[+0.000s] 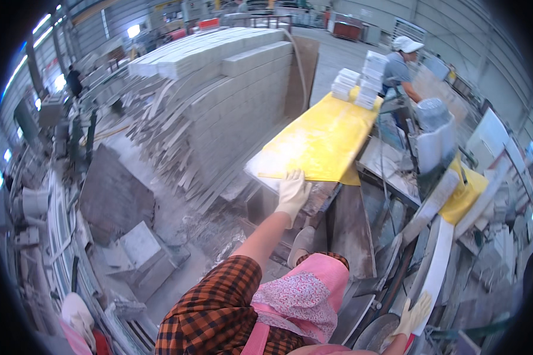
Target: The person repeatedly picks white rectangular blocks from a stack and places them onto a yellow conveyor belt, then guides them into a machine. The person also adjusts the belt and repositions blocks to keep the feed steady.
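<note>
My left hand [293, 193], in a cream glove, lies with its fingers stretched out on the near edge of a yellow sheet [320, 139]. That sheet covers a long, dusty work table, and two stacks of white pieces [370, 80] stand at its far end. Low on the right is my right hand [414, 315], also gloved, fingers apart. It rests against or right beside a long white strip [438, 269]; whether they touch is hard to tell. Neither hand shows anything gripped in it.
A large stack of pale slabs [243, 89] rises left of the table, with loose strips [166, 142] jutting from its side. Dark boards [115, 192] and blocks lie on the left. A co-worker [400, 68] in a white cap stands beyond the table, near a wrapped roll [433, 115].
</note>
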The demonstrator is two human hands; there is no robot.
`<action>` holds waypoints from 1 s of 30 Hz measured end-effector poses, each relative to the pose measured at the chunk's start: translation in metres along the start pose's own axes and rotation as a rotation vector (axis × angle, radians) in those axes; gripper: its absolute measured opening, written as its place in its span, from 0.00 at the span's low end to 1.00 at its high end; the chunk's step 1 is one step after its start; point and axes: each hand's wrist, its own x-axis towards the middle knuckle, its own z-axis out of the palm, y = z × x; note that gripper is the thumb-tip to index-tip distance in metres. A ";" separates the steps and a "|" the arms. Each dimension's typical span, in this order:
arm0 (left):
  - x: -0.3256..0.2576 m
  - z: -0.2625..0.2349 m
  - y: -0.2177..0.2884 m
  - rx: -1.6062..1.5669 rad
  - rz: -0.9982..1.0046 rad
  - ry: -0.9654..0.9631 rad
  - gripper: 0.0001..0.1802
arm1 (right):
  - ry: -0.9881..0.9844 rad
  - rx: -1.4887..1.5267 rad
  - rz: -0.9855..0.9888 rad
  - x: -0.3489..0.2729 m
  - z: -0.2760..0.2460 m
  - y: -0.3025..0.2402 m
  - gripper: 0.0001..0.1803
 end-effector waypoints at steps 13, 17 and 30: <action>-0.002 0.000 -0.002 -0.036 -0.104 -0.225 0.31 | -0.058 -0.019 0.039 -0.012 -0.024 -0.014 0.42; -0.004 0.003 -0.003 -0.020 -0.062 -0.119 0.28 | -0.016 -0.031 -0.009 -0.014 -0.028 -0.015 0.40; -0.006 0.005 -0.004 0.004 -0.025 -0.040 0.26 | 0.092 -0.388 -0.153 -0.028 -0.062 -0.035 0.38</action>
